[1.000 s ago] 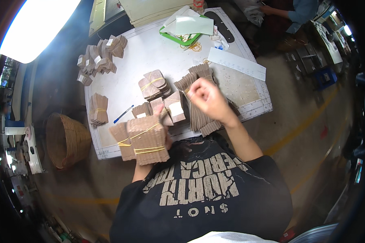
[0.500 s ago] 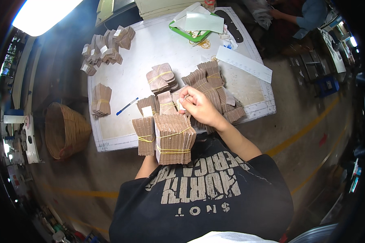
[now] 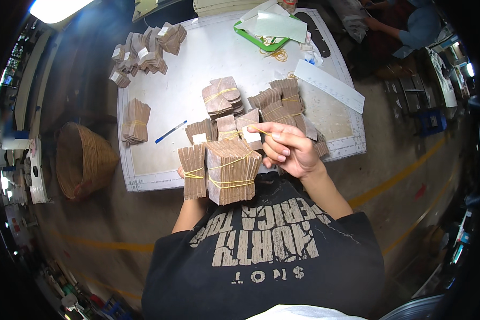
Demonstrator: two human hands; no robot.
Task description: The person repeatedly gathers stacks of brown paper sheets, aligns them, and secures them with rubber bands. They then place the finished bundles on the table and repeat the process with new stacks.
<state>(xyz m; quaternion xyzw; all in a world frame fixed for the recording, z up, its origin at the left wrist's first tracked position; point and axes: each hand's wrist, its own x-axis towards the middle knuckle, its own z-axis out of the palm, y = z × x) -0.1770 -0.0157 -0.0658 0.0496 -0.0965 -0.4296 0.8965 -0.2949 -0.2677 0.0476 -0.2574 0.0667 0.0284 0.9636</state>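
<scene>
A large bundle of stacked brown cut pieces point(image 3: 234, 170), bound with yellow rubber bands, is held up in front of my chest, with a narrower banded bundle point(image 3: 193, 168) against its left side. My left hand point(image 3: 181, 172) grips them from behind; just a fingertip and the wrist show, the other fingers being hidden. My right hand point(image 3: 293, 149) pinches a yellow rubber band point(image 3: 260, 130) between thumb and forefinger, stretching it away from a bundle behind the large one. Under that band lies a small white slip point(image 3: 252, 134). Another white slip point(image 3: 199, 138) sits on a neighbouring bundle.
On the white table point(image 3: 165, 109) are more banded bundles point(image 3: 221, 96), a heap at right point(image 3: 277, 104), a group at far left point(image 3: 144, 53), a blue pen point(image 3: 170, 132), a green tray point(image 3: 274, 47) and a paper strip point(image 3: 330, 85). A wicker basket point(image 3: 85, 162) stands left; another person point(image 3: 405, 32) is far right.
My right hand has drawn back to the right, pulling the rubber band taut. The white slip it held at the bundle now shows outside the fingers. The view has shifted slightly.
</scene>
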